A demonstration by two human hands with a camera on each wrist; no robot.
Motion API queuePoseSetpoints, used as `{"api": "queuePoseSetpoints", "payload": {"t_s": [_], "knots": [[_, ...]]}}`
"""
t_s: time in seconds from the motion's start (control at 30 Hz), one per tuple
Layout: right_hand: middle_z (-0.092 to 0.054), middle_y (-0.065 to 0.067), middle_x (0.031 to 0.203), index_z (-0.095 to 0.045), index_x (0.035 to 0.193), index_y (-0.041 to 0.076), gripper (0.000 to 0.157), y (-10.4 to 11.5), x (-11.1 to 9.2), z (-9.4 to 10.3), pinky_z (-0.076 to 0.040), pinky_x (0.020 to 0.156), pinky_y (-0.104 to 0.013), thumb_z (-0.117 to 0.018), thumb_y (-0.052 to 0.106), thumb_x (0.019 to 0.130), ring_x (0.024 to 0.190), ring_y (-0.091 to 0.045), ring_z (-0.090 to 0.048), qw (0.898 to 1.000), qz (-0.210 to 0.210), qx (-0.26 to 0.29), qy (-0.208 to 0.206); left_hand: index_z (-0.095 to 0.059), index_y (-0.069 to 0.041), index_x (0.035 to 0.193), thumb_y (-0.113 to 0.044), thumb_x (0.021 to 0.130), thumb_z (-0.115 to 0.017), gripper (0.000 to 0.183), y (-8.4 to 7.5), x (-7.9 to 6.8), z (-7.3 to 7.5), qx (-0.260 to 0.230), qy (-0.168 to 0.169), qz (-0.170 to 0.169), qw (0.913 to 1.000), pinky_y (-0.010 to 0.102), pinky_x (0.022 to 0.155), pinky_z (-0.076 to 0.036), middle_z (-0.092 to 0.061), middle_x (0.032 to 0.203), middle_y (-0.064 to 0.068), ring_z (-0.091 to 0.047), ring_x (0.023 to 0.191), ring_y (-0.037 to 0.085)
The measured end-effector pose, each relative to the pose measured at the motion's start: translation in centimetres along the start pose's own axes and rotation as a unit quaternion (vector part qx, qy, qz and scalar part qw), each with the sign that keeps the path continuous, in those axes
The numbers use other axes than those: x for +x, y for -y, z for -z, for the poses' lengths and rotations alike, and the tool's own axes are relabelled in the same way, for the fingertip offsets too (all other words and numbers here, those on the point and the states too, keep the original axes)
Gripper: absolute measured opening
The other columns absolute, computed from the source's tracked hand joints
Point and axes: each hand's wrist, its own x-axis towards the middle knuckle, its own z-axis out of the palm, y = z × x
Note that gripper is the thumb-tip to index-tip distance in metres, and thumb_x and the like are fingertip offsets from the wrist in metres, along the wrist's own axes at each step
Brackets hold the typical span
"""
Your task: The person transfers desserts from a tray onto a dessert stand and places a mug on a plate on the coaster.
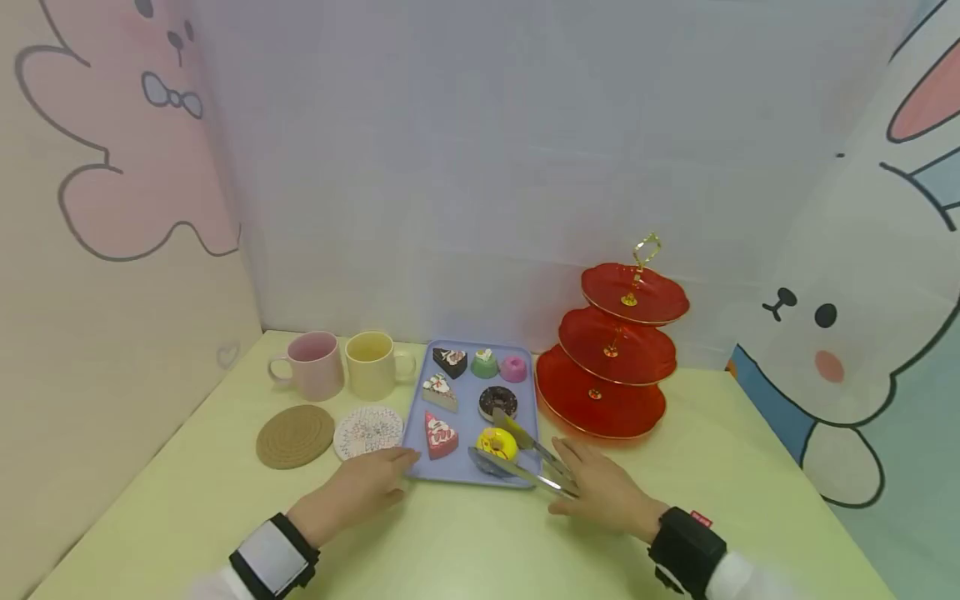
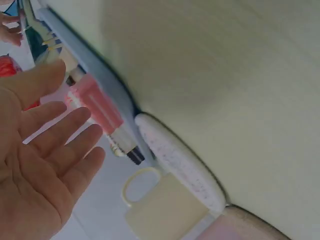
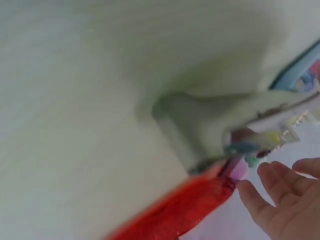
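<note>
Silver tongs lie over the right front of a lavender tray, blades on both sides of a yellow doughnut. At their handle end is my right hand, its fingers extended and spread in the right wrist view. My left hand is at the tray's front left corner, palm and straight fingers showing in the left wrist view, holding nothing. Also on the tray are a pink cake slice, a white slice, a chocolate slice, a chocolate doughnut, a green cake and a pink one.
Behind the right hand rises a red three-tier stand with a gold handle. Pink and yellow mugs stand back left. In front of them lie a brown woven coaster and a white speckled coaster. Walls enclose the table's back and sides.
</note>
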Motion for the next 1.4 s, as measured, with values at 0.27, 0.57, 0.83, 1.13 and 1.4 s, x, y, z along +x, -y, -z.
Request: {"api": "queuePoseSetpoints", "payload": {"t_s": [0.27,0.57,0.83,1.13,1.4], "knots": [[-0.053,-0.004,0.092,-0.038,0.135,-0.003,0.077,-0.3,-0.7,-2.4,-0.048,0.072,-0.042,-0.07,0.034,0.076,0.084,-0.021,-0.046,0.997,-0.01,0.054,0.062,-0.069,-0.005,0.086,0.001,0.067,-0.068,0.019,0.6,0.2,-3.9,0.042,-0.025,-0.064,0.9967,0.029,0.058,-0.056,-0.065,0.079,0.008,-0.062,0.068,0.019],[-0.05,-0.002,0.088,-0.035,0.137,-0.002,0.077,-1.5,-0.8,-2.8,-0.047,0.071,-0.04,-0.059,0.046,0.082,0.079,-0.018,-0.048,0.993,-0.004,0.1,0.054,-0.067,-0.01,0.071,0.001,0.068,-0.067,0.011,0.2,1.4,-3.8,0.125,-0.041,-0.053,0.9899,0.027,0.046,-0.051,-0.058,0.067,0.003,-0.055,0.055,0.017],[-0.055,-0.01,0.111,-0.039,0.135,0.003,0.065,-1.5,-0.4,-2.3,-0.046,0.088,-0.054,-0.058,0.041,0.085,0.098,-0.025,-0.052,0.996,-0.028,0.085,0.011,-0.066,-0.009,0.069,0.003,0.065,-0.067,0.012,0.5,2.1,-3.5,0.146,-0.073,-0.051,0.9853,0.029,0.046,-0.052,-0.058,0.064,0.003,-0.056,0.054,0.017],[-0.058,-0.01,0.119,-0.043,0.133,0.006,0.064,-1.4,-0.4,-1.0,-0.047,0.088,-0.057,-0.062,0.04,0.083,0.093,-0.022,-0.054,0.998,-0.043,0.041,0.003,-0.066,-0.006,0.072,0.004,0.065,-0.066,0.012,0.6,2.4,-3.9,0.137,-0.072,-0.038,0.9872,0.029,0.047,-0.052,-0.057,0.065,0.005,-0.055,0.055,0.018],[-0.062,-0.015,0.115,-0.046,0.132,0.007,0.061,-1.1,-0.2,-0.6,-0.051,0.084,-0.055,-0.058,0.044,0.084,0.1,-0.032,-0.06,0.998,-0.038,-0.046,-0.005,-0.066,-0.006,0.072,0.004,0.066,-0.067,0.012,0.6,2.3,-4.2,0.134,-0.083,-0.024,0.9872,0.029,0.048,-0.053,-0.057,0.066,0.005,-0.056,0.056,0.018]]}}
